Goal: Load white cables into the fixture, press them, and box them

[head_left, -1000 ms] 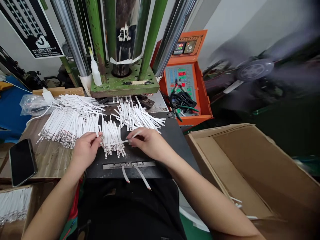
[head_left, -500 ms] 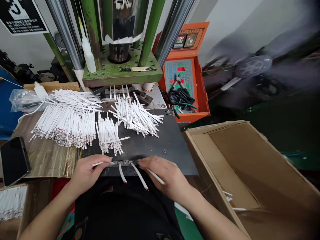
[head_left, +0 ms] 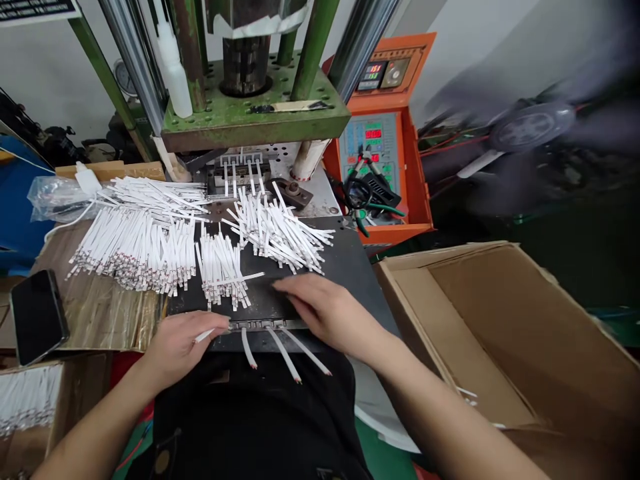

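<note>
My left hand point(head_left: 183, 341) pinches one short white cable piece point(head_left: 205, 335) at the left end of a slotted metal bar point(head_left: 260, 325) on the front edge of a dark steel plate point(head_left: 345, 267). Three white cable pieces point(head_left: 285, 350) hang out of the bar toward me. My right hand point(head_left: 325, 308) lies over the plate just behind the bar, fingers stretched toward a small pile of cut cables point(head_left: 220, 267), holding nothing I can see. More white cables lie in heaps point(head_left: 133, 247) to the left and behind point(head_left: 280, 230).
A green press point(head_left: 250, 120) with chrome columns stands behind the plate, a fixture with cables under it. An orange control box point(head_left: 383, 143) with cutters sits right. An open cardboard box point(head_left: 500, 333) is at right, a black phone point(head_left: 37, 317) at left.
My right hand has set its cable into the bar, so three pieces now hang there, and has moved up onto the plate. My left hand stays at the bar's left end.
</note>
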Motion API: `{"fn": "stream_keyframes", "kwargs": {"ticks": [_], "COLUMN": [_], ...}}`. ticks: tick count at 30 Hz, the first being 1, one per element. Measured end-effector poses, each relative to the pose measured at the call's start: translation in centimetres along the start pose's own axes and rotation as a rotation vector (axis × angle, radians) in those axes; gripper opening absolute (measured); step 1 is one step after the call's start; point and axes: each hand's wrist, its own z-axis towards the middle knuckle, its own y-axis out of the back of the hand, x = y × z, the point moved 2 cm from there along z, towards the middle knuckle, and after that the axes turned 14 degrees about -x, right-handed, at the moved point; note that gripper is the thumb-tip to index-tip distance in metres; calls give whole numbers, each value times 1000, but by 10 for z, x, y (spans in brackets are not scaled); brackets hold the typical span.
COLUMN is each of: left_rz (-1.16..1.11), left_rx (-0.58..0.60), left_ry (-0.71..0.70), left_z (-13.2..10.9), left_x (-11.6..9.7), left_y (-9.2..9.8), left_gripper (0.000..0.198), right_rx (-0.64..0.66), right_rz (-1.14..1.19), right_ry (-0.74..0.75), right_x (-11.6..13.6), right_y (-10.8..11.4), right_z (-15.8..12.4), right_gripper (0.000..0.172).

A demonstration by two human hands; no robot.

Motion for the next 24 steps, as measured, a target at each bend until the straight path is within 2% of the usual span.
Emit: {"fn": "stream_keyframes", "kwargs": {"ticks": [3, 6, 8, 10, 14, 17, 20, 22, 24], "left_rz": [38, 86, 117, 138, 212, 225, 181, 176, 249], "left_rx": [0, 10, 41, 85, 151, 188, 294, 393, 462], "left_ry": [-30, -103, -163, -220, -258, -239, -235, -195, -76], "left_z": [-3, -5, -4, -1, 0, -5, 0, 21, 60], "left_x": [2, 0, -2, -4, -6, -1, 11, 25, 43], "left_y": [0, 1, 2, 2, -5, -8, 2, 10, 12], "left_gripper": [16, 17, 19, 22, 25, 22, 29, 40, 47], "right_rx": [196, 373, 370, 323, 222, 146, 80, 48, 33], "right_rz": [-267, -452, -486, -482, -463, -448, -468, -500, -550], "right_ry": [89, 243, 337, 406, 431, 360, 236, 123, 3], "right_x": [3, 12, 19, 21, 11, -15, -60, -96, -128], "right_y": [-21, -39, -45, -49, -51, -39, -17, -8, -9], "right_z": [35, 68, 89, 109, 130, 127, 126, 139, 164], "right_gripper": [37, 26, 20, 23, 29, 34, 34, 34, 38]}}
